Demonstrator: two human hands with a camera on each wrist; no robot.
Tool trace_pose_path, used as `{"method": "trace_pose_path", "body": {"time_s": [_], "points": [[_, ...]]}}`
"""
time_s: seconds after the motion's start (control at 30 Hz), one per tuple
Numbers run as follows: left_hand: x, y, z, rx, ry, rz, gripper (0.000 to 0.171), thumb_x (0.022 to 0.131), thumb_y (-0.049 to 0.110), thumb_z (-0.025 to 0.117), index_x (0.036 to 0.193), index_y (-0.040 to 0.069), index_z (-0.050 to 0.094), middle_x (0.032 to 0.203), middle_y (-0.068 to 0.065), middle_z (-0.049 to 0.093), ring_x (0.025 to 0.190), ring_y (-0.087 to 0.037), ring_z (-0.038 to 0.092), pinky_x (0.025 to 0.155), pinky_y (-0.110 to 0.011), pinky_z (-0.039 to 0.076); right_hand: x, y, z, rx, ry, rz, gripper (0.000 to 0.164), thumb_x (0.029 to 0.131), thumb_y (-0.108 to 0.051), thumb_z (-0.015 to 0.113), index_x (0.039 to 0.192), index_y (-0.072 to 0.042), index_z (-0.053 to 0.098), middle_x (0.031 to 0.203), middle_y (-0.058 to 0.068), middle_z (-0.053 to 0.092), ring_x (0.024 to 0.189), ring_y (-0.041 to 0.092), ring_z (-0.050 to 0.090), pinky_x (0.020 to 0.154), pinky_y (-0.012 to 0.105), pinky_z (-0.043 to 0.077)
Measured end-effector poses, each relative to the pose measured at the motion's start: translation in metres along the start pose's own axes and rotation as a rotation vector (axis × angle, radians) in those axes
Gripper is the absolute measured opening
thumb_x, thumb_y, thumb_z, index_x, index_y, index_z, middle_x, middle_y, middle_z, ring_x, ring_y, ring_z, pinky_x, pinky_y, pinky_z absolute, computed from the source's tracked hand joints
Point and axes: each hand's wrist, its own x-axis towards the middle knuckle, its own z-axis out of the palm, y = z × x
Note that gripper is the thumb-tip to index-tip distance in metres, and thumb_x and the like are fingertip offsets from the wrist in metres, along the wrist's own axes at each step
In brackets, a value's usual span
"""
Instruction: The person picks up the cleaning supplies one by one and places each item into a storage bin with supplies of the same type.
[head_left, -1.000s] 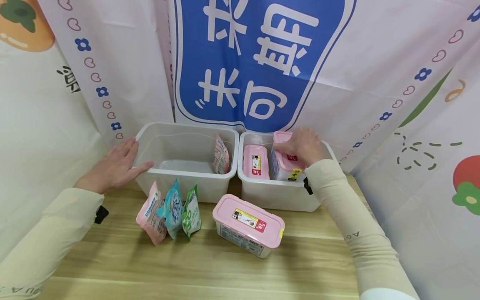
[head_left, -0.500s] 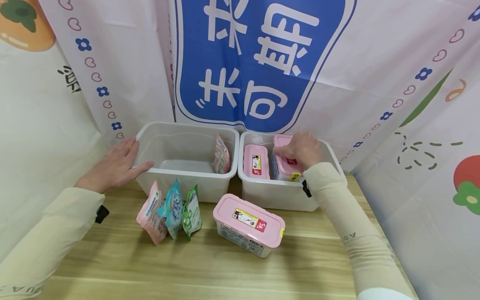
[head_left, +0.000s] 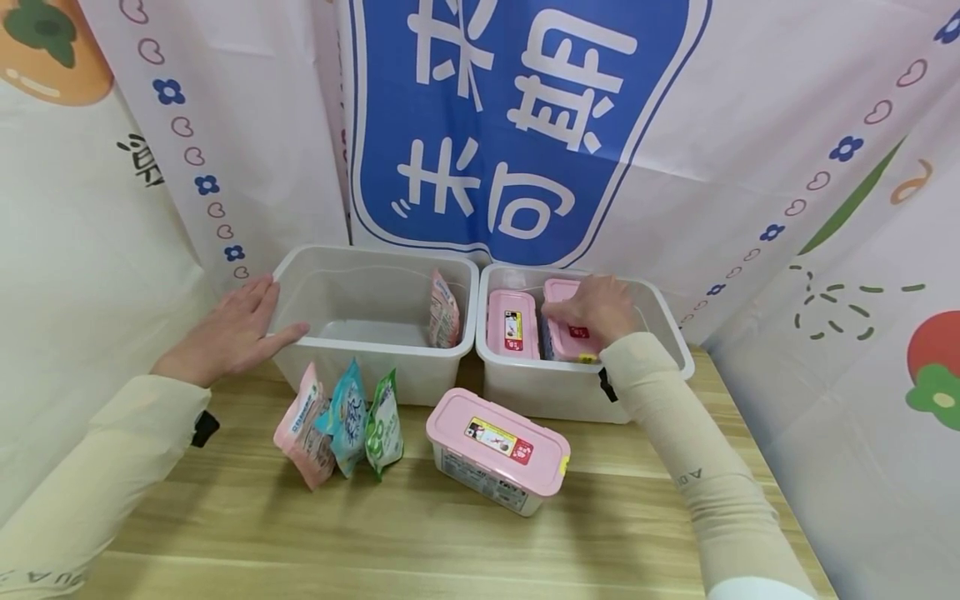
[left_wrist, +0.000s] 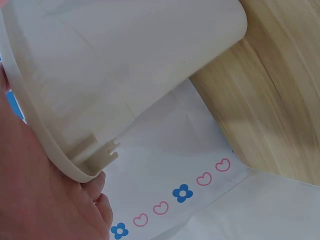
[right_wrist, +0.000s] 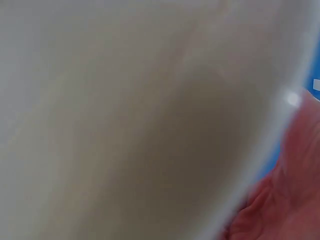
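In the head view, my right hand (head_left: pixel 600 310) grips a pink-lidded plastic box (head_left: pixel 564 289) across its lid, down inside the right grey bin (head_left: pixel 558 392). Beside it in that bin sits another pink-lidded box (head_left: pixel 513 325). My left hand (head_left: pixel 225 329) rests on the near left corner of the left grey bin (head_left: pixel 375 367), fingers extended along the side and thumb over the front rim. A pink pouch (head_left: pixel 444 312) stands inside that bin at its right end. The right wrist view is blurred: bin wall fills most of it, with part of my hand (right_wrist: pixel 295 185) at the right.
On the wooden table (head_left: pixel 360 542), a pink pouch (head_left: pixel 306 429), a blue pouch (head_left: pixel 348 421) and a green pouch (head_left: pixel 384 427) stand before the left bin. A third pink-lidded box (head_left: pixel 498 446) lies angled to their right. A printed curtain (head_left: pixel 750 100) hangs close behind the bins.
My right hand has moved down with the pink-lidded box, which now sits lower in the right bin, about level with the box beside it. The left hand stays on the bin rim.
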Motion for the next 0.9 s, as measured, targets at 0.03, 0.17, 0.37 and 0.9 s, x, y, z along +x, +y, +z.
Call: {"method": "trace_pose_path", "body": {"time_s": [0.03, 0.17, 0.37, 0.9], "points": [[0.000, 0.000, 0.000, -0.002, 0.000, 0.001, 0.101, 0.107, 0.065, 0.037, 0.164, -0.010, 0.003, 0.172, -0.036, 0.000, 0.160, -0.056, 0.005, 0.128, -0.073, 0.006, 0.000, 0.000, 0.001, 0.019, 0.014, -0.009, 0.074, 0.080, -0.066, 0.073, 0.116, -0.002, 0.066, 0.103, 0.015, 0.064, 0.096, 0.031, 0.060, 0.076, 0.035, 0.047], [-0.002, 0.000, -0.001, -0.005, 0.000, 0.006, 0.100, 0.107, 0.064, 0.036, 0.164, -0.011, 0.003, 0.172, -0.036, -0.001, 0.160, -0.057, 0.005, 0.128, -0.073, 0.006, 0.001, 0.001, 0.007, 0.093, 0.066, -0.041, 0.091, 0.078, -0.061, 0.081, 0.142, -0.003, 0.051, 0.117, 0.017, 0.062, 0.104, 0.035, 0.059, 0.089, 0.044, 0.052], [-0.003, 0.000, -0.002, -0.008, 0.004, 0.010, 0.100, 0.107, 0.064, 0.037, 0.164, -0.011, 0.004, 0.172, -0.037, 0.000, 0.160, -0.057, 0.005, 0.128, -0.072, 0.006, 0.003, 0.001, 0.014, 0.086, 0.042, -0.019, 0.097, 0.077, -0.064, 0.082, 0.146, -0.005, 0.047, 0.117, 0.018, 0.063, 0.103, 0.037, 0.060, 0.083, 0.043, 0.053], [-0.002, 0.001, -0.001, 0.005, 0.007, 0.007, 0.100, 0.107, 0.064, 0.036, 0.163, -0.012, 0.004, 0.171, -0.037, 0.000, 0.159, -0.057, 0.007, 0.129, -0.071, 0.007, 0.006, 0.004, 0.024, 0.063, 0.023, 0.003, 0.090, 0.077, -0.068, 0.080, 0.138, -0.006, 0.056, 0.101, 0.014, 0.065, 0.090, 0.031, 0.062, 0.065, 0.032, 0.045]]}}
